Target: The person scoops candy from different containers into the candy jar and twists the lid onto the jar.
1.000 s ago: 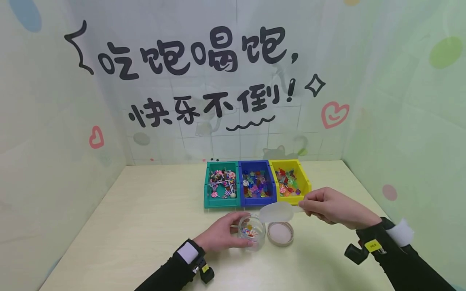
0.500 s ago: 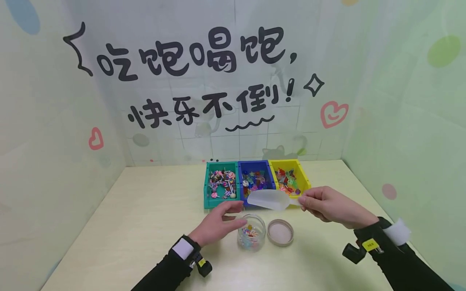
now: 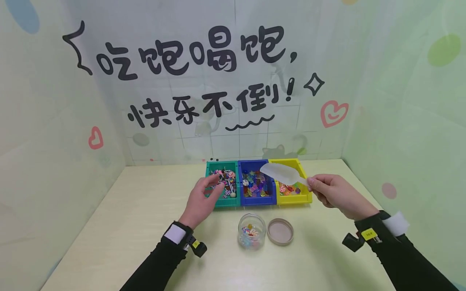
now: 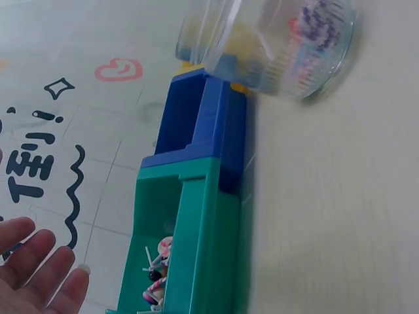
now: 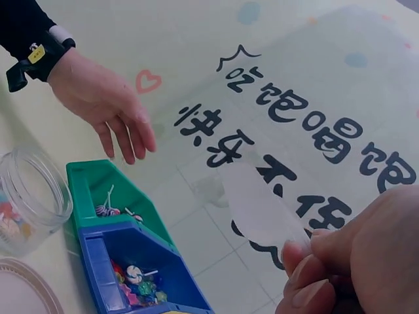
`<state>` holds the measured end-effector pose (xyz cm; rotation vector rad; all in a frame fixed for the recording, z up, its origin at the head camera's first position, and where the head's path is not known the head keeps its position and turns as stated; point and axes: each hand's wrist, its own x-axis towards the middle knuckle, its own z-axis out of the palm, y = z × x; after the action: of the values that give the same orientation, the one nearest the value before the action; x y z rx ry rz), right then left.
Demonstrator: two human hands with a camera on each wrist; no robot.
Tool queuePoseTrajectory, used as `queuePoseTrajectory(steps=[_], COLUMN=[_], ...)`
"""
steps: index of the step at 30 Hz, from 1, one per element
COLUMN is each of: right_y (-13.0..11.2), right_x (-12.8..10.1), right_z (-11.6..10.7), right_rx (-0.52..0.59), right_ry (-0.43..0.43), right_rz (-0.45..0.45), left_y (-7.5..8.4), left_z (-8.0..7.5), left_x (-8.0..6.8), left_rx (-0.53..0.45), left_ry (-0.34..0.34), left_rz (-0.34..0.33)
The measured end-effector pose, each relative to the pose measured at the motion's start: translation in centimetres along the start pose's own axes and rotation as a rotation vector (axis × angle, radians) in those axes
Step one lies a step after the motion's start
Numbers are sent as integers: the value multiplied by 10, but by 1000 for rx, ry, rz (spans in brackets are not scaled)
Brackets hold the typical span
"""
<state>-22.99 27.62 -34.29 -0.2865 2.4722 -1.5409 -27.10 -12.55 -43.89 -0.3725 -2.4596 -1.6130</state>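
My right hand [image 3: 336, 193] pinches the handle of a translucent white scoop [image 3: 282, 173], which overlaps the blue and yellow bins in the head view. Nothing is in my left hand [image 3: 200, 202]; its fingers are spread loosely near the green bin [image 3: 208, 194]. That bin holds small lollipop-shaped pieces. The blue bin [image 3: 257, 201] contains colourful clear beads and charms, and the yellow bin [image 3: 295, 199] has reddish and mixed ones, partly hidden by the scoop. A clear glass jar [image 3: 252, 232], open at the top, stands in front with some colourful pieces inside.
Right beside the jar lies a round lid [image 3: 280, 232] with its inside facing up. The three bins stand joined in a row near the back of the pale wooden table [image 3: 156, 210]. A printed backdrop [image 3: 233, 145] rises behind, with side panels left and right.
My left hand has let go of the jar and moved up and left to the green bin. The scoop has risen from beside the jar to over the bins.
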Motion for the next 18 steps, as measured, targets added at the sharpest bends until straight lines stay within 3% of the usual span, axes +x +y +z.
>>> queuePoseTrajectory(steps=[9,18], right_y=[21,35], right_x=[11,17], right_z=[-15,-29], right_rx=[21,21], right_ry=[81,120], right_rz=[6,14], left_y=[-20,-46], left_z=[-12,-9], left_x=[22,27], left_rx=[87,268], left_ry=[130,111], left_rz=[-105,-175])
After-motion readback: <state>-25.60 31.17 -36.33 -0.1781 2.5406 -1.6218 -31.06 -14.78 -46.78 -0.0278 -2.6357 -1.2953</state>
